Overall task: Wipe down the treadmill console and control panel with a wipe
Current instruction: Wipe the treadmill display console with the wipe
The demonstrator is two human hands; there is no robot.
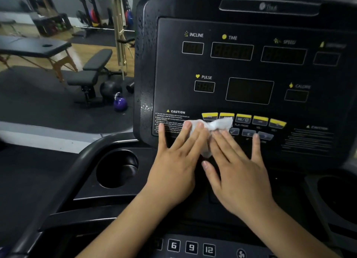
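Note:
The black treadmill console (251, 68) fills the upper right, with dark displays labelled incline, time, speed and pulse. A row of yellow buttons (243, 118) runs across its lower part. A crumpled white wipe (218, 124) lies against the panel just below those buttons. My left hand (177, 161) presses flat on the wipe's left part, fingers spread over the caution text. My right hand (237, 167) lies flat on the wipe's right part, fingertips by the arrow keys. A lower control panel (191, 247) with number keys 6, 9 and 12 shows under my forearms.
A round cup holder (116, 168) sits left of my hands, another (338, 196) at the right edge. Beyond the console's left side is a gym floor with a weight bench (92, 70), a purple kettlebell (120, 103) and a massage table (34, 47).

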